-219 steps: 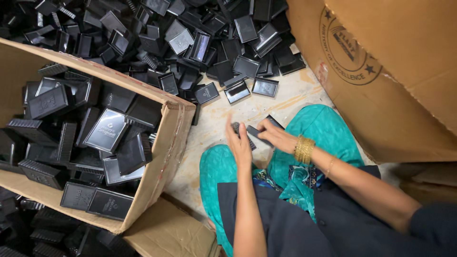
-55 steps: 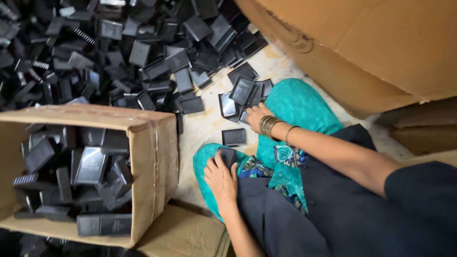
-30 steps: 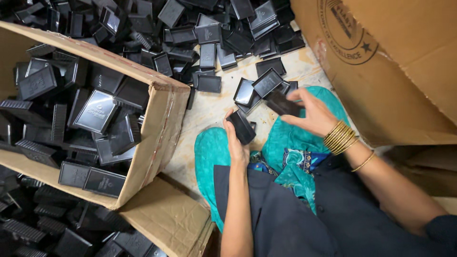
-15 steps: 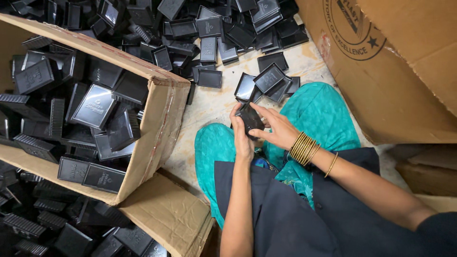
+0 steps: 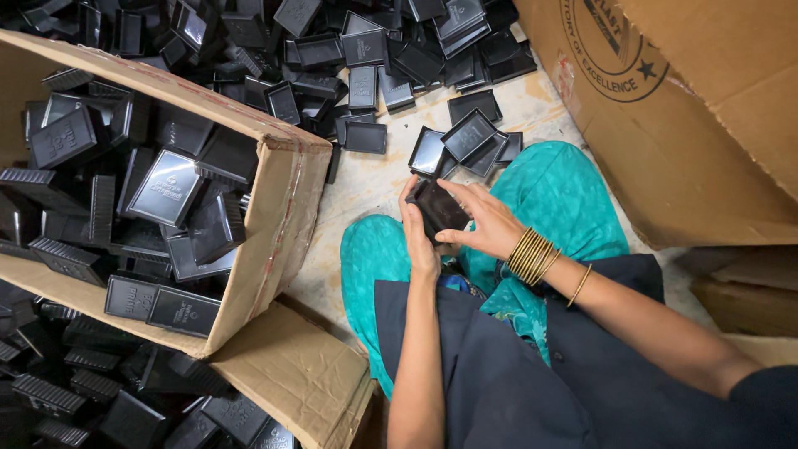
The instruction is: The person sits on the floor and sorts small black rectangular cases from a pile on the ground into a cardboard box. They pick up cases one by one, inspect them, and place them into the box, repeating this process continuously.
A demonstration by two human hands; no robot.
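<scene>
Black plastic tray (image 5: 438, 209) clasped by left hand (image 5: 420, 241) and right hand (image 5: 482, 223), frame centre; carton (image 5: 283, 199) part-filled, floor pile (image 5: 366, 58) remaining.

I held one small black plastic tray (image 5: 438, 209) between my left hand (image 5: 420, 241) and right hand (image 5: 486, 226), above my knees. It was rectangular, shallow and matte, tilted on its side, its far end pointing toward eleven o'clock, my fingers wrapped over both edges.
</scene>
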